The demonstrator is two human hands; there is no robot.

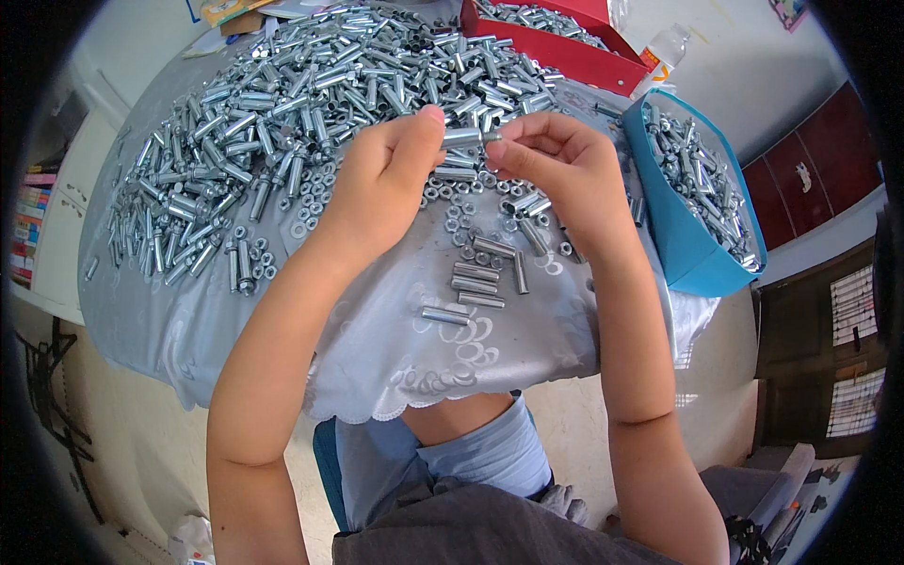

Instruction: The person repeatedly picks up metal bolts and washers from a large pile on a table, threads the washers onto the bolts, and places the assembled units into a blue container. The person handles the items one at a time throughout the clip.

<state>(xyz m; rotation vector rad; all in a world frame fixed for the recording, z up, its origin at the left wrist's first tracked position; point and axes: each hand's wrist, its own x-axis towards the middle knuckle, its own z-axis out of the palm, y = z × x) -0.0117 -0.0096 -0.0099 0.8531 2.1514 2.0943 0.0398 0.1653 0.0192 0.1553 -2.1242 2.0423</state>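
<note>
Above the near side of the pile, my left hand (384, 179) is closed around a shiny metal expansion bolt (461, 138), which lies almost level and points right. At its threaded end, my right hand (570, 169) pinches with thumb and forefinger; whether a small nut or washer is between those fingertips I cannot tell. Below my hands lie loose nuts (454, 225) and several bare metal sleeves (476, 271). A large heap of bolts and sleeves (311, 94) spreads over the far and left parts of the table.
A grey patterned cloth (367, 330) covers the round table. To the right stands a blue bin (680, 226) filled with bolts. At the back are a red box (593, 68) holding more metal parts and a plastic bottle (665, 53). My legs are under the near edge.
</note>
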